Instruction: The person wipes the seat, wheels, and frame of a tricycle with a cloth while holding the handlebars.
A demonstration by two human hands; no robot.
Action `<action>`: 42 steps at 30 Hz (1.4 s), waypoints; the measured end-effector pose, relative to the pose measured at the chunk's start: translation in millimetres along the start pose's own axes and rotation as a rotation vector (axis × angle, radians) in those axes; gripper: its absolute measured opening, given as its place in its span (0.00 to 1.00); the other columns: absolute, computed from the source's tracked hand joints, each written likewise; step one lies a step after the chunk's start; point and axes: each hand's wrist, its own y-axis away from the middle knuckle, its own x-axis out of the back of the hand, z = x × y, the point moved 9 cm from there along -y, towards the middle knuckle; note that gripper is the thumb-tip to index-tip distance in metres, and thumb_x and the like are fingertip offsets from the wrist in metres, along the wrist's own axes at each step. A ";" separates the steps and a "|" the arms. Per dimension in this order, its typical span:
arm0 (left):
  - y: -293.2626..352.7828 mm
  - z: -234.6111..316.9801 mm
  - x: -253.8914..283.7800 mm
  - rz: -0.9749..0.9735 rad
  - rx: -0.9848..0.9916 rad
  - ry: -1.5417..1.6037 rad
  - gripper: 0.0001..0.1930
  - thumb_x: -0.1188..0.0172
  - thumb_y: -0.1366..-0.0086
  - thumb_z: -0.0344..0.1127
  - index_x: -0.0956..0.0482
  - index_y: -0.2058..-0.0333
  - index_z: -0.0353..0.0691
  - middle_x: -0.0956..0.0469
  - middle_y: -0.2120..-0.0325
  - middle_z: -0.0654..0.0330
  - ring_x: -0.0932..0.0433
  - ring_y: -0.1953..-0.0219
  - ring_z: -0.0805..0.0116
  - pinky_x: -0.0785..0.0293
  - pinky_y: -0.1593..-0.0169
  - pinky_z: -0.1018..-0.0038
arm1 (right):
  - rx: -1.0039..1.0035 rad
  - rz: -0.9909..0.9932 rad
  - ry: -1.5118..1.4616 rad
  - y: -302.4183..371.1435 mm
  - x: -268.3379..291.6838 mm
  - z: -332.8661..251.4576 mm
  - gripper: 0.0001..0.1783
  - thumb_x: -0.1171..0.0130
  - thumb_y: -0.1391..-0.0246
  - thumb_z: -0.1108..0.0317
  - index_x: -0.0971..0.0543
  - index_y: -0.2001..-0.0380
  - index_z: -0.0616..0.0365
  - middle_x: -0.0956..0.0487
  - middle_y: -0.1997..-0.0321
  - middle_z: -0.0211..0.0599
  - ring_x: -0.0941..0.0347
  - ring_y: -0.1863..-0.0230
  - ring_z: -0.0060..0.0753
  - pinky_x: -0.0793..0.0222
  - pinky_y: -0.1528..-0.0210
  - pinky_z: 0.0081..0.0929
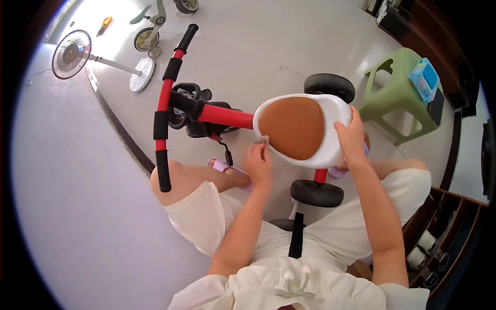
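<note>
A red and black child's tricycle stands in front of me, with a white seat (331, 111) that carries a brown pad (292, 126). At the seat's near left edge, my left hand (258, 159) pinches a small crumpled pale wipe (264, 139) against the rim. Most of the wipe is hidden by the fingers. My right hand (352, 135) grips the rear edge of the seat, thumb on top and fingers over the side. The red handlebar (164, 94) with black grips points to the left, above the black front wheel (185, 106).
A green stool (395, 88) at the right bears a blue wipes pack (424, 79) and a dark flat object (436, 107). Black rear wheels (317, 193) flank the seat. A standing fan (72, 54) and a child's bike (155, 23) are at the far left; a shoe rack (439, 227) is near right.
</note>
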 end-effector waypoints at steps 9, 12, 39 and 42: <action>70.3 68.9 -29.0 -0.257 -0.087 0.135 0.03 0.40 0.39 0.29 0.22 0.66 0.39 0.23 0.66 0.56 0.22 0.66 0.51 0.26 0.64 0.64 | 0.093 0.086 0.096 -7.7 8.6 13.4 0.33 0.43 0.56 0.70 0.32 0.43 0.65 0.23 0.50 0.55 0.26 0.48 0.55 0.33 0.44 0.40; 67.3 65.6 -32.4 -0.231 -0.027 0.187 0.03 0.40 0.39 0.28 0.22 0.66 0.38 0.23 0.66 0.56 0.22 0.66 0.51 0.25 0.65 0.64 | 0.047 0.060 0.173 -5.0 3.2 7.6 0.32 0.44 0.51 0.67 0.32 0.41 0.65 0.23 0.49 0.52 0.26 0.47 0.48 0.34 0.44 0.38; 55.4 116.3 -32.9 -0.370 -0.272 0.280 0.13 0.39 0.39 0.30 0.25 0.57 0.31 0.22 0.60 0.48 0.24 0.55 0.50 0.27 0.53 0.65 | -0.470 -0.101 -0.930 -0.6 -14.9 31.1 0.16 0.53 0.37 0.58 0.22 0.60 0.56 0.20 0.59 0.31 0.25 0.58 0.26 0.31 0.50 0.30; 59.3 93.2 -37.6 -0.456 -0.246 0.217 0.13 0.39 0.41 0.28 0.24 0.57 0.35 0.22 0.61 0.50 0.23 0.58 0.49 0.27 0.53 0.65 | -0.471 -0.088 -0.827 -4.7 -13.9 36.9 0.16 0.53 0.37 0.58 0.22 0.57 0.56 0.20 0.57 0.33 0.26 0.55 0.27 0.32 0.49 0.30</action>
